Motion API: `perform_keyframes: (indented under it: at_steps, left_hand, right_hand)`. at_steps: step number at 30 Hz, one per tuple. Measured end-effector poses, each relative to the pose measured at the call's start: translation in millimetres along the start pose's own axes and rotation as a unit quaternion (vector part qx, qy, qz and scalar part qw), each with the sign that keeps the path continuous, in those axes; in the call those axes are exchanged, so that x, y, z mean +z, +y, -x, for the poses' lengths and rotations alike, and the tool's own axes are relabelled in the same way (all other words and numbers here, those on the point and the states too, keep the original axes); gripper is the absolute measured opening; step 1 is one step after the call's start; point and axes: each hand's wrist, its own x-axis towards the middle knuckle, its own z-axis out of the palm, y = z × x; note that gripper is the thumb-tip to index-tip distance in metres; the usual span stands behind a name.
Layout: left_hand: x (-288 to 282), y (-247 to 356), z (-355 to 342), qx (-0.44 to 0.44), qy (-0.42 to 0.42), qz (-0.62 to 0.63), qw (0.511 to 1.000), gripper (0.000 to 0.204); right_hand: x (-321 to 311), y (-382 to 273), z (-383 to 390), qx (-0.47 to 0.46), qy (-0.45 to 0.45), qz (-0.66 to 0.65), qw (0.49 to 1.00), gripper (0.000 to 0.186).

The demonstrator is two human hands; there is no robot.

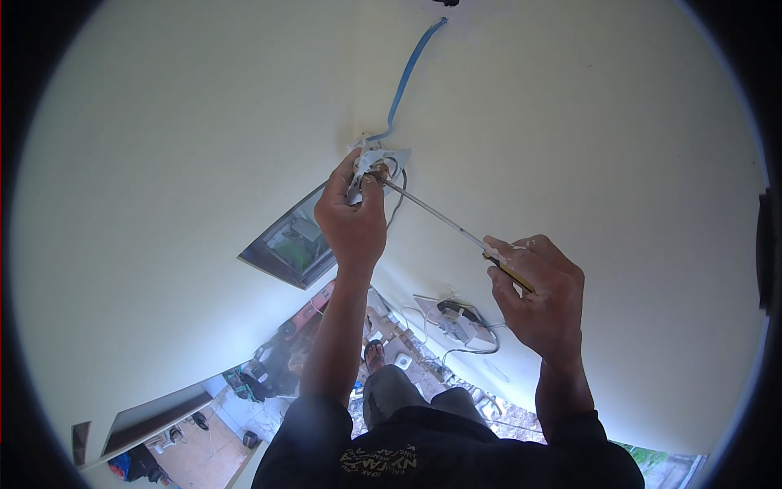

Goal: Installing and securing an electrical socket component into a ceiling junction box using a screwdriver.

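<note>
My left hand (352,218) is raised against a pale wall and grips a small white electrical fitting (376,158) with loose wires behind it. My right hand (542,295) is closed on the yellow-and-black handle of a long screwdriver (440,217). Its thin metal shaft runs up and left, and its tip meets the fitting beside my left thumb. A blue cable (409,72) runs from the fitting up the wall toward the top edge.
A second wall opening with a white plate and dangling wires (461,321) sits lower on the pale wall (179,147). A window opening (293,244) shows left of my left forearm. Far below lie a floor with scattered items (244,391) and my legs.
</note>
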Motion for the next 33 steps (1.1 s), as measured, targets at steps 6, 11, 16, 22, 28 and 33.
perform_keyframes:
  at_steps: [6,11,16,22,28,33]
  left_hand:
    - [0.0,-0.4,-0.4,-0.009,0.012,0.028,1.000,0.037]
    - [-2.6,-2.9,-2.7,-0.021,0.010,0.053,0.998,0.035]
    - [-4.4,-1.4,-4.7,-0.026,0.016,0.068,0.997,0.035]
    - [-0.5,-1.4,-3.0,-0.026,0.023,0.083,0.996,0.034]
    - [-2.1,-3.6,-4.2,-0.004,0.023,0.102,0.994,0.035]
    - [-0.2,-7.4,-4.3,-0.010,0.025,0.117,0.993,0.034]
  right_hand:
    - [0.0,-4.7,-0.5,0.005,-0.008,0.000,1.000,0.034]
    - [4.0,-2.7,1.9,0.021,-0.015,-0.033,0.999,0.035]
    - [3.4,-4.4,3.8,0.077,-0.033,-0.103,0.991,0.031]
    - [0.0,-9.2,3.5,0.165,-0.054,-0.173,0.970,0.031]
    - [-0.4,-13.0,2.9,0.188,-0.063,-0.177,0.964,0.031]
    - [5.1,-12.2,4.9,0.081,-0.035,-0.072,0.993,0.029]
